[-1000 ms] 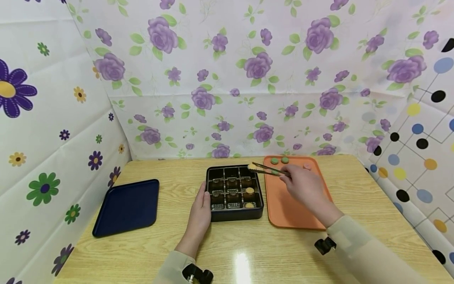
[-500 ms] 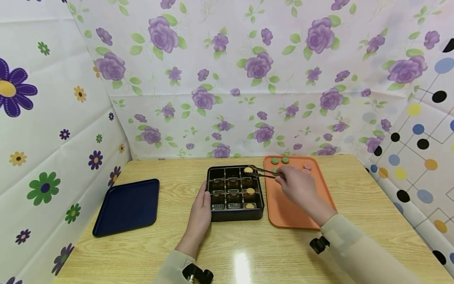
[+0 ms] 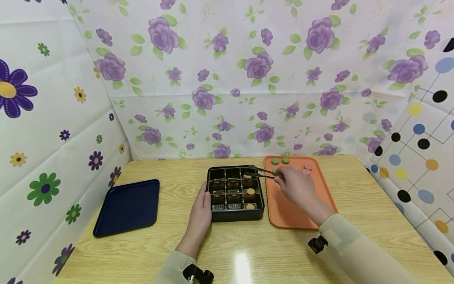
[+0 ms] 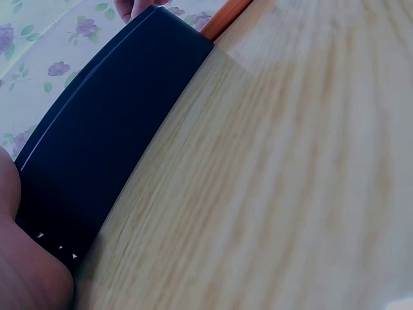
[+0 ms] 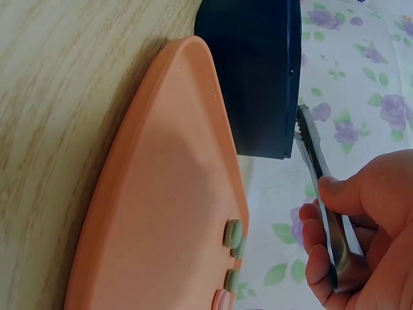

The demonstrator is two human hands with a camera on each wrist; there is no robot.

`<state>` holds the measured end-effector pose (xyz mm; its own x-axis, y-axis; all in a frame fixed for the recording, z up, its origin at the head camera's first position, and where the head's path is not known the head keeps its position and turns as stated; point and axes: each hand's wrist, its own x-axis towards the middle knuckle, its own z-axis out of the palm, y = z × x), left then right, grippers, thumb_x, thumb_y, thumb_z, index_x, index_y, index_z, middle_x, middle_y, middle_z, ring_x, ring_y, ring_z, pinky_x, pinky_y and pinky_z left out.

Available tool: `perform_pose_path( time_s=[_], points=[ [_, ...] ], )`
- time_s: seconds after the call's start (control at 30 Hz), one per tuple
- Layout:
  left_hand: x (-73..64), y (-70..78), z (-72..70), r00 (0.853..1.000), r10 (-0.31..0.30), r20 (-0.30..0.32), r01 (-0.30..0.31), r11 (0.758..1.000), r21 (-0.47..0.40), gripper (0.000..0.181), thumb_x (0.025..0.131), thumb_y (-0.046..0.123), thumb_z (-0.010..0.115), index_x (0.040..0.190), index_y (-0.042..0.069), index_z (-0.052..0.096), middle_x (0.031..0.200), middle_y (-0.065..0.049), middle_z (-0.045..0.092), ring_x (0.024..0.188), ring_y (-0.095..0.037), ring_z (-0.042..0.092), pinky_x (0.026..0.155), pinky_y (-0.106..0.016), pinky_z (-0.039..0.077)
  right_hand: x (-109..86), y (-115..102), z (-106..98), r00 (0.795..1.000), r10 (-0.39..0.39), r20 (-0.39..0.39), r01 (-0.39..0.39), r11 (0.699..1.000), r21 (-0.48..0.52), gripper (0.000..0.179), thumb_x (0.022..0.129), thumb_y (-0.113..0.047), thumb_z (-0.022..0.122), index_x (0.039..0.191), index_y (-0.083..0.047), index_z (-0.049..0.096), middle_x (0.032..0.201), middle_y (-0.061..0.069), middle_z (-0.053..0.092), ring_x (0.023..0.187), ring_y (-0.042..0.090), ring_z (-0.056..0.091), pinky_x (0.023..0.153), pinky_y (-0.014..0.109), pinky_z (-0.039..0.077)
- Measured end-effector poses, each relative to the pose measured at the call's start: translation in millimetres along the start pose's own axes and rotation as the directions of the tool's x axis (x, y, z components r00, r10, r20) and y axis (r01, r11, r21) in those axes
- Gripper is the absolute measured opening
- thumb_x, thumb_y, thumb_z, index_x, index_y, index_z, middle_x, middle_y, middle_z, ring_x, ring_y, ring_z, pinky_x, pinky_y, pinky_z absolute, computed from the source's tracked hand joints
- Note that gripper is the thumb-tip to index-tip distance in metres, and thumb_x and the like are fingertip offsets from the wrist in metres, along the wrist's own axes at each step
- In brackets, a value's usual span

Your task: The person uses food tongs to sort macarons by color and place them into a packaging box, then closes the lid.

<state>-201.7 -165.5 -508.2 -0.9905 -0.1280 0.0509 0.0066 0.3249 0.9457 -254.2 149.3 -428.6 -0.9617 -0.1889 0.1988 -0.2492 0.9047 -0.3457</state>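
Note:
My left hand rests along the left wall of a black box divided into compartments, its fingers extended against that side. My right hand grips metal tongs by the handle end, over the left edge of the orange tray. The tong tips are spread at the box's far right compartment. Just under them a yellow macaron lies in that compartment, partly covered by the tongs. Two more, a middle yellow macaron and a near yellow macaron, sit in the same right column.
The orange tray right of the box bears green macarons at its far edge and pink macarons farther right. A dark blue tray lies on the wooden table at the left. Patterned cloth walls enclose the table.
The right hand has moved left, bringing the yellow macaron in the tongs over the far right compartment. The macaron has dropped lower into it and the tongs have opened. The left hand stays put.

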Motion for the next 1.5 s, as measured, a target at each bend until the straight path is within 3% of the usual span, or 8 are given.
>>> perform_pose_path(
  time_s=[0.43, 0.73, 1.07, 1.33, 1.5],
  points=[
    [0.8, -0.6, 0.4, 1.000, -0.005, 0.006, 0.005, 1.000, -0.005, 0.057, 0.124, 0.033, 0.034, 0.178, 0.021, 0.025, 0.182, -0.010, 0.024, 0.166, -0.040, 0.021, 0.133, -0.064, 0.019, -6.1, 9.0, -6.0, 0.999, 0.027, -0.034, -0.026, 0.999, 0.021, 0.026, 0.111, -0.024, 0.071, 0.131, -0.008, 0.075, 0.109, 0.007, 0.078, 0.064, 0.014, 0.062, 0.051, 0.036, 0.047],
    [0.8, -1.9, -1.2, 1.000, 0.002, -0.005, -0.002, 1.000, 0.011, 0.057, 0.124, 0.036, 0.034, 0.178, 0.021, 0.026, 0.181, -0.011, 0.026, 0.165, -0.042, 0.023, 0.133, -0.065, 0.020, -9.4, 23.9, -13.7, 0.995, 0.049, -0.084, -0.046, 0.998, 0.033, 0.020, 0.111, -0.022, 0.072, 0.126, -0.008, 0.075, 0.103, 0.010, 0.076, 0.067, 0.018, 0.064, 0.051, 0.038, 0.050],
    [1.3, -2.5, -0.2, 1.000, -0.006, 0.000, 0.006, 1.000, 0.006, 0.057, 0.123, 0.036, 0.034, 0.178, 0.022, 0.026, 0.181, -0.010, 0.026, 0.165, -0.041, 0.024, 0.132, -0.064, 0.021, -12.9, 43.3, -15.0, 0.993, 0.063, -0.101, -0.060, 0.998, 0.035, 0.028, 0.111, -0.022, 0.072, 0.133, -0.005, 0.075, 0.118, 0.016, 0.078, 0.074, 0.020, 0.070, 0.054, 0.038, 0.052],
    [0.9, -2.3, -0.7, 1.000, 0.011, 0.002, -0.011, 1.000, 0.010, 0.057, 0.123, 0.037, 0.034, 0.178, 0.020, 0.027, 0.181, -0.011, 0.026, 0.165, -0.042, 0.023, 0.132, -0.065, 0.020, -15.7, 57.5, -13.9, 0.992, 0.071, -0.104, -0.070, 0.997, 0.022, 0.022, 0.110, -0.020, 0.073, 0.124, -0.004, 0.074, 0.104, 0.012, 0.078, 0.064, 0.017, 0.063, 0.053, 0.038, 0.048],
    [1.0, -2.2, -0.7, 1.000, 0.019, 0.004, -0.019, 1.000, 0.009, 0.057, 0.124, 0.037, 0.034, 0.178, 0.020, 0.027, 0.181, -0.011, 0.027, 0.165, -0.041, 0.023, 0.132, -0.065, 0.020, -15.4, 64.3, -12.5, 0.992, 0.070, -0.107, -0.070, 0.998, 0.008, 0.022, 0.108, -0.018, 0.075, 0.125, -0.003, 0.074, 0.104, 0.014, 0.079, 0.064, 0.018, 0.064, 0.052, 0.039, 0.049]
  ],
)
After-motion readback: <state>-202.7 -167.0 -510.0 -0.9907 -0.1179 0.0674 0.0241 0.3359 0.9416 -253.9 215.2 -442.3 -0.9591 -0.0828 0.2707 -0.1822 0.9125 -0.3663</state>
